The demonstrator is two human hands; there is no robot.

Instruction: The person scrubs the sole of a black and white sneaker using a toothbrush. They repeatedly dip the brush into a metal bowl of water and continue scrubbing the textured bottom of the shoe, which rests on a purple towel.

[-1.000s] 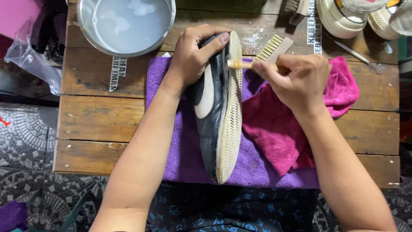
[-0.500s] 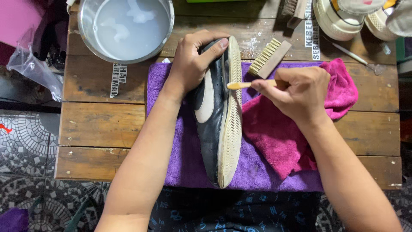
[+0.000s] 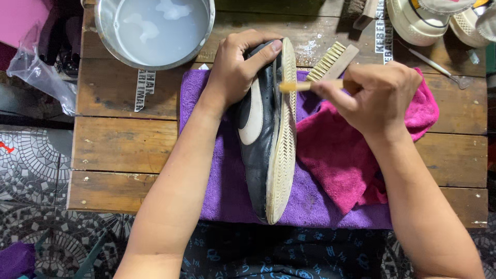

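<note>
Nearest me, my forearms reach over the edge of the wooden table (image 3: 119,150), where a purple towel (image 3: 227,191) is spread. On it lies the dark sneaker (image 3: 261,144), tipped onto its side with the pale ribbed sole turned toward my right. My left hand (image 3: 235,67) is clamped over the toe end, fingers wrapped round the upper and thumb along the edge, holding it steady. My right hand (image 3: 380,95) is closed around a small wooden-handled brush (image 3: 299,85), its head pressed to the sole's rim near the toe.

Compared with a second ago, the brush has slid along that rim and my right hand has drawn a little outward, so the scrubbing has worked along the edge; the shoe itself has not shifted.

A pink cloth (image 3: 341,155) lies crumpled under my right wrist. Farther off, a larger bristle brush (image 3: 333,59) rests beyond the shoe, and a metal bowl of cloudy water (image 3: 155,28) stands at the table's far left.
</note>
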